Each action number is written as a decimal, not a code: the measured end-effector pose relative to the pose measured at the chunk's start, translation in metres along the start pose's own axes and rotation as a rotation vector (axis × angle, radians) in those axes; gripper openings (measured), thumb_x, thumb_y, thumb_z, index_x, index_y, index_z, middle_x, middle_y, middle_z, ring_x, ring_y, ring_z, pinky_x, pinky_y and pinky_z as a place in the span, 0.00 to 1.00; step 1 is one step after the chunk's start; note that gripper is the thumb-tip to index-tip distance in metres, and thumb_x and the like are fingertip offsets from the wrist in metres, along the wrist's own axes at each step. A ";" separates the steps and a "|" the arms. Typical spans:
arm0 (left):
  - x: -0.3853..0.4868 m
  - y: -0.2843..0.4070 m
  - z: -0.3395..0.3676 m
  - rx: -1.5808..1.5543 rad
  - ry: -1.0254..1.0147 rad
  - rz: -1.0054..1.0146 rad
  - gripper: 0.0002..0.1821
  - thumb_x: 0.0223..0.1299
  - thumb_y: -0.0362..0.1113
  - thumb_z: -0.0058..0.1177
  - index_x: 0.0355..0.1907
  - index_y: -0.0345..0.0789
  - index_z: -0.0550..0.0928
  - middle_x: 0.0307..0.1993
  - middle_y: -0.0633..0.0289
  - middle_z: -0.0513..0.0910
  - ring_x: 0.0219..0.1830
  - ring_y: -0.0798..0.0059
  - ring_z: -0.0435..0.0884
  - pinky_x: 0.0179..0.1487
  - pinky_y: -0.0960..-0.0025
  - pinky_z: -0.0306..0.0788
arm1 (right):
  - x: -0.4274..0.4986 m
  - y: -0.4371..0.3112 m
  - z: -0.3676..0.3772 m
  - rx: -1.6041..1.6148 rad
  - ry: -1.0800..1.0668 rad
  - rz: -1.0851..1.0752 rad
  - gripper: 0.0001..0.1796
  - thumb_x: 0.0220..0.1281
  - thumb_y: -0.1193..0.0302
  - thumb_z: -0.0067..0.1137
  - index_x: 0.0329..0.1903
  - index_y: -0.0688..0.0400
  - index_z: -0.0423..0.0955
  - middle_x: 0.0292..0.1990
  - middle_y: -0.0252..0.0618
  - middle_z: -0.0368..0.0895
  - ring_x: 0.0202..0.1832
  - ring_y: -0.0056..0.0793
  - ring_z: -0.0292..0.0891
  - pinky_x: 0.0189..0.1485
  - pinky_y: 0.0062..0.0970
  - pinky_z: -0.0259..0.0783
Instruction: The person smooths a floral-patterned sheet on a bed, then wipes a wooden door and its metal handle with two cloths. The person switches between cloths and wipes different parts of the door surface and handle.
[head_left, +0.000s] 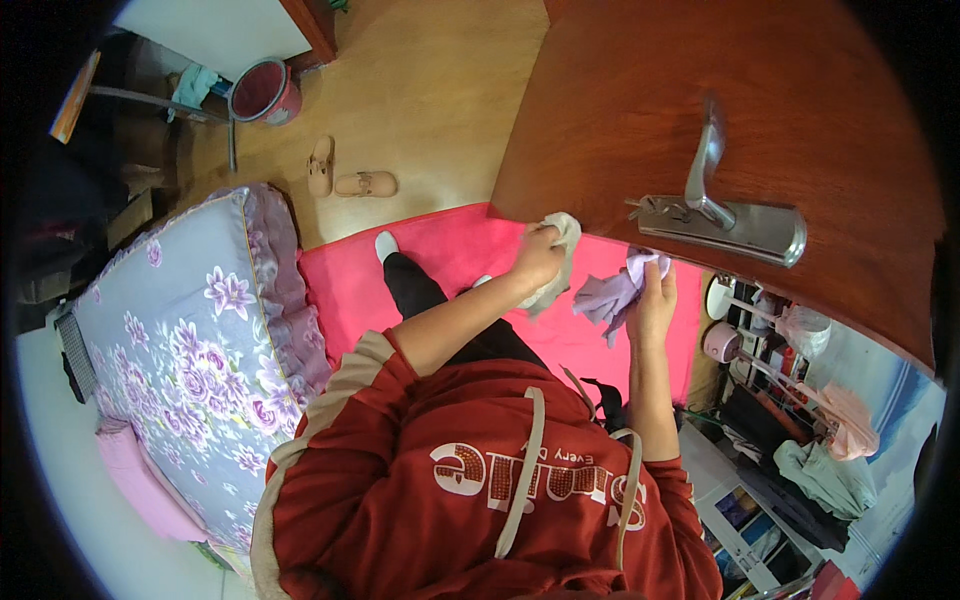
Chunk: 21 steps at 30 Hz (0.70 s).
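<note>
My left hand (537, 259) is closed around a crumpled off-white cloth (557, 289), which hangs down past the fingers. To its right, my right hand (654, 298) grips a bunched lilac cloth (602, 298) just under the lower edge of a brown wooden door (615, 127). The lilac cloth fans out to the left of that hand, and its upper end sits between thumb and fingers close to the door edge. Above my right hand, the door carries a metal lever handle (703, 165) on a long plate (750, 234). Keys (651, 205) are at the plate's left end.
A pink mat (352, 281) lies underfoot. On the left is a bed with a floral cover (172, 315). Slippers (365, 184) and a pink bin (264, 94) stand on the wooden floor. Clothes (821, 480) and shelves crowd the right side.
</note>
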<state>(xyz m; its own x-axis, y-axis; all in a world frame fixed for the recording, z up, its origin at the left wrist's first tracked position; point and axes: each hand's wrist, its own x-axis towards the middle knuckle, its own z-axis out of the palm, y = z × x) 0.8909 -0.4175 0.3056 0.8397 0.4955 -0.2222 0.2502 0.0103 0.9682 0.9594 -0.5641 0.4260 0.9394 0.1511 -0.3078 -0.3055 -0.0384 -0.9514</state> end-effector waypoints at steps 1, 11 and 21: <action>0.002 -0.004 0.001 -0.021 0.017 -0.017 0.09 0.59 0.29 0.49 0.40 0.27 0.77 0.47 0.42 0.75 0.52 0.46 0.74 0.57 0.55 0.68 | 0.003 0.002 -0.001 -0.008 0.021 -0.014 0.17 0.75 0.72 0.50 0.62 0.63 0.70 0.54 0.38 0.78 0.49 0.24 0.75 0.54 0.24 0.71; -0.024 0.103 0.006 -0.214 -0.034 0.307 0.08 0.58 0.24 0.46 0.41 0.27 0.76 0.48 0.42 0.75 0.50 0.41 0.75 0.52 0.50 0.70 | 0.010 -0.003 0.000 -0.195 0.007 -0.032 0.13 0.74 0.75 0.49 0.57 0.64 0.75 0.48 0.34 0.82 0.45 0.19 0.76 0.49 0.20 0.71; 0.082 0.045 -0.028 -0.392 -0.129 -0.299 0.05 0.68 0.30 0.53 0.42 0.32 0.77 0.34 0.56 0.82 0.43 0.60 0.82 0.49 0.60 0.76 | 0.004 -0.020 0.001 -0.262 0.038 -0.012 0.10 0.76 0.71 0.50 0.48 0.65 0.76 0.37 0.37 0.82 0.34 0.24 0.78 0.37 0.24 0.75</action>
<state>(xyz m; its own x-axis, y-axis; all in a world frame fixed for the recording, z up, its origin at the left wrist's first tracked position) 0.9568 -0.3520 0.3339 0.8180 0.3097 -0.4847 0.3098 0.4729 0.8249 0.9687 -0.5614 0.4434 0.9494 0.1165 -0.2917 -0.2480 -0.2918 -0.9238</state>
